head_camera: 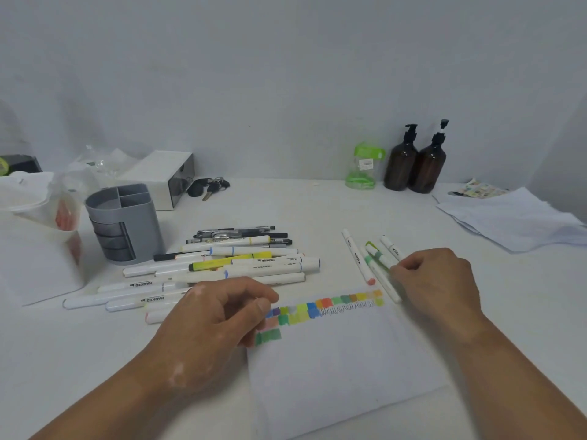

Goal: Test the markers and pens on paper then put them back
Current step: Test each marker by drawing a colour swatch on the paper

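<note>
Right hand (435, 281), fingers (401, 268) clamped on the green-capped marker (378, 255) in the small cluster just right of the paper (333, 369). Left hand (216, 322) rests loosely curled on the paper's edge, holding nothing. Danger: dragging it out could roll its neighbours across the table (317, 204).

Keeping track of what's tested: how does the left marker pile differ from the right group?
The left pile holds many, the right group few. The left pile lies crosswise; the right group points away. The right hand touches only the right group. Both are mostly white-barrelled.
</note>
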`<state>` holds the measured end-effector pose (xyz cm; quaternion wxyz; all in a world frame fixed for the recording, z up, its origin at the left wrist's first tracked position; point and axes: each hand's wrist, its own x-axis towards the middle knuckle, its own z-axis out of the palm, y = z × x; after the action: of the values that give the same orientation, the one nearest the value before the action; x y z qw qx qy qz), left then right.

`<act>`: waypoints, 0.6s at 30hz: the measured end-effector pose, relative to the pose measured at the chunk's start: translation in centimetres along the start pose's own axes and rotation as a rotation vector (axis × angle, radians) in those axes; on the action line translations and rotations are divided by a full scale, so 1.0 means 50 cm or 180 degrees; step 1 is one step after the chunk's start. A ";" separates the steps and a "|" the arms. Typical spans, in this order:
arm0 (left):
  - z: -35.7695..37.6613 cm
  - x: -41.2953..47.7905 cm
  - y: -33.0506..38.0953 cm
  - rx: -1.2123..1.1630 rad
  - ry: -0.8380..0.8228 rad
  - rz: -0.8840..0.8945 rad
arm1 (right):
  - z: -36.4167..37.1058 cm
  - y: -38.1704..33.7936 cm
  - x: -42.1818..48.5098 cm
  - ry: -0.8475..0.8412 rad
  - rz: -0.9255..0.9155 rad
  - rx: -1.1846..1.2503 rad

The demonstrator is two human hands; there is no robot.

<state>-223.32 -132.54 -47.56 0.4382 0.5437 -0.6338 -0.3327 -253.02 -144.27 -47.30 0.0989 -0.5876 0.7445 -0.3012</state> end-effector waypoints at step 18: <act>-0.017 -0.001 0.003 0.0440 -0.0080 -0.0010 | 0.103 -0.184 -0.062 -0.0830 -0.2470 -0.0489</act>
<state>-222.58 -132.42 -47.08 0.3910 0.5695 -0.6599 -0.2955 -242.04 -144.27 -46.85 0.0273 -0.8635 0.4693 -0.1828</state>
